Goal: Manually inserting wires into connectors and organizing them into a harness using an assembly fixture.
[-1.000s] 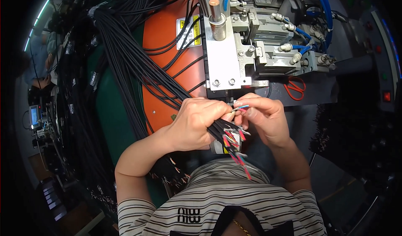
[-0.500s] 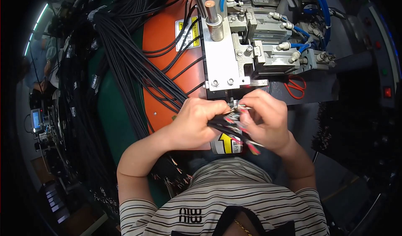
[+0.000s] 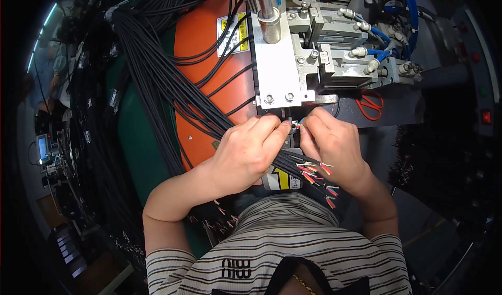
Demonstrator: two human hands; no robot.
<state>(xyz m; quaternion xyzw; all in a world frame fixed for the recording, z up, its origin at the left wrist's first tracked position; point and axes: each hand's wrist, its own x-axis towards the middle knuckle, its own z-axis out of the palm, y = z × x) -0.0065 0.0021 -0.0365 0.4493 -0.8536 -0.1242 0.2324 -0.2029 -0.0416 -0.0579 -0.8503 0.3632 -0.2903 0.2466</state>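
Note:
My left hand [image 3: 248, 151] is closed around several black cables [image 3: 295, 164], its thumb and forefinger pinching one close under the machine's metal plate [image 3: 277, 70]. The loose ends stick out below my fingers toward the right, showing bare strands and red, yellow and white inner wires [image 3: 311, 174]. Opposite it, my right hand [image 3: 332, 143] pinches small coloured wires [image 3: 298, 125] at the tip of that cable. My fingertips hide most of those wires. Both hands sit just in front of the plate's lower edge.
A thick bundle of black cables [image 3: 172, 86] runs across the orange machine panel [image 3: 201, 38] on the left. Pneumatic cylinders [image 3: 342, 33] with blue hoses stand at the upper right. Red-handled scissors [image 3: 369, 105] lie beside them. More stripped cable ends [image 3: 222, 224] hang at lower left.
Both hands have moved slightly up, closer to the plate. The fingertips now meet around one cable's wires, and the other cable ends hang fanned out below my left hand.

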